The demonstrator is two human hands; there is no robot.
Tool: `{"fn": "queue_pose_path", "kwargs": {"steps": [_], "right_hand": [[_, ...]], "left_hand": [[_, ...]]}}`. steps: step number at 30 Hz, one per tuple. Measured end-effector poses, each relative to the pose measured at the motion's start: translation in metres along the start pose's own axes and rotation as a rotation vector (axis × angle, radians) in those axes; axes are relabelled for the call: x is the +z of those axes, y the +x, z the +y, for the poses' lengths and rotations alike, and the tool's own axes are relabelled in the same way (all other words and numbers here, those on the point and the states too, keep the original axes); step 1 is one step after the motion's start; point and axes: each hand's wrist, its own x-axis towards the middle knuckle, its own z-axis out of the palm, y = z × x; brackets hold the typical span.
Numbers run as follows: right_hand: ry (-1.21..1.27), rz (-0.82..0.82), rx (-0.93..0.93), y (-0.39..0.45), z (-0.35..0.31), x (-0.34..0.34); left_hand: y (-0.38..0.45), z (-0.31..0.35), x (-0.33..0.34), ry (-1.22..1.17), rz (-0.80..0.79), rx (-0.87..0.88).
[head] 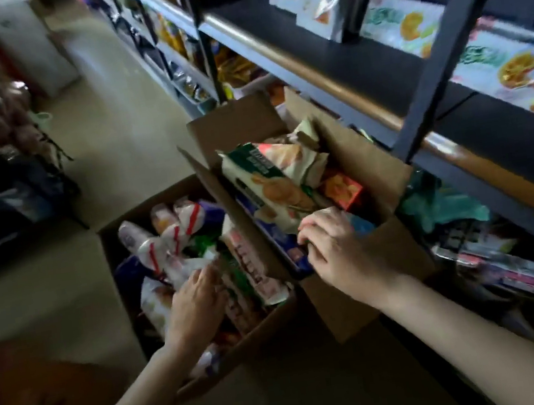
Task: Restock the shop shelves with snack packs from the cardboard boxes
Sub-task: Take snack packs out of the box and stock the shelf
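Two cardboard boxes sit on the floor in front of you, both packed with snack packs: the left box [212, 352] nearer you, the right box [350, 169] farther and pushed up against the dark shelves [431, 80]. Your left hand [196, 305] lies palm down inside the left box, its fingers loosely extended and resting on a white wrapped pack [177, 260]; whether they grip it you cannot tell, as the fingertips are blurred. Just right of those fingers stands a tall pink-printed pack [251, 267], leaning on the box wall. Your right hand [338, 247] is at the near edge of the right box, fingers curled down over a dark blue pack [285, 241] that lies right under them. Beyond that hand a green-and-white biscuit pack [272, 180] lies on top of the pile, apart from your fingers. More packs [405, 22] lie on the upper shelf at far right.
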Motion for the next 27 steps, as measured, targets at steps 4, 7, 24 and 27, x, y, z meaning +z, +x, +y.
{"fn": "queue_pose_path", "kwargs": {"steps": [4, 7, 24, 27], "right_hand": [[0.053, -0.284, -0.198, 0.046, -0.088, 0.084], [0.005, -0.565, 0.055, 0.076, -0.113, 0.134], [0.258, -0.252, 0.320, 0.112, -0.105, 0.149], [0.257, -0.094, 0.337, 0.140, -0.099, 0.073]], "left_hand": [[0.006, -0.074, -0.013, -0.071, 0.002, -0.197], [0.013, -0.107, -0.018, -0.140, -0.002, -0.337], [0.057, -0.118, -0.034, -0.687, -0.505, -0.523], [0.073, -0.079, -0.055, -0.804, -0.707, -0.371]]}}
